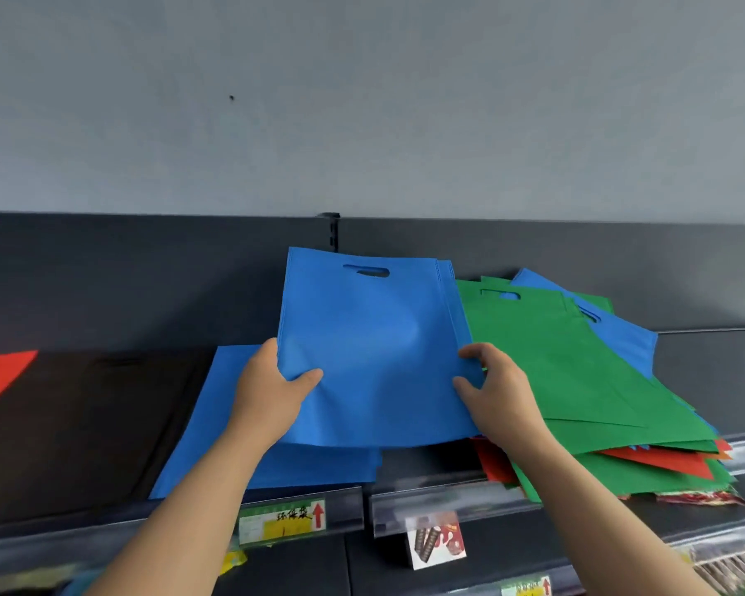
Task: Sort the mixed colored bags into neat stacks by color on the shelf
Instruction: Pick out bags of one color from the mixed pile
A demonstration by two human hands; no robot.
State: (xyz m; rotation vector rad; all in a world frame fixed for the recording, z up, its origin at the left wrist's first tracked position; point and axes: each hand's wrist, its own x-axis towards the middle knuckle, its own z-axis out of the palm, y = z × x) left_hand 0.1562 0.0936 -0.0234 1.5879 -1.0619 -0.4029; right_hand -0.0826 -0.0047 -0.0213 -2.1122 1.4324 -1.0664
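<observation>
The blue bags [375, 359] at centre looked like matt, finely textured non-woven cloth, soft enough to dimple. The green bags [555, 359] at right and the red bags [663, 462] beneath them had the same dull finish. The shelf back panel [147, 273] was dark, smooth, matt metal. The price strip [448, 499] at lower centre was clear glossy plastic, and the label [282, 520] was paper. The wall [362, 101] above was flat matt grey.

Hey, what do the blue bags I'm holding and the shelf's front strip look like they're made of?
Blue bags: probably non-woven fabric, matte; they sag softly, with pressed seam lines along the edge and a punched handle slot. Front strip: likely clear plastic, glossy; it looks see-through and catches light.
</observation>
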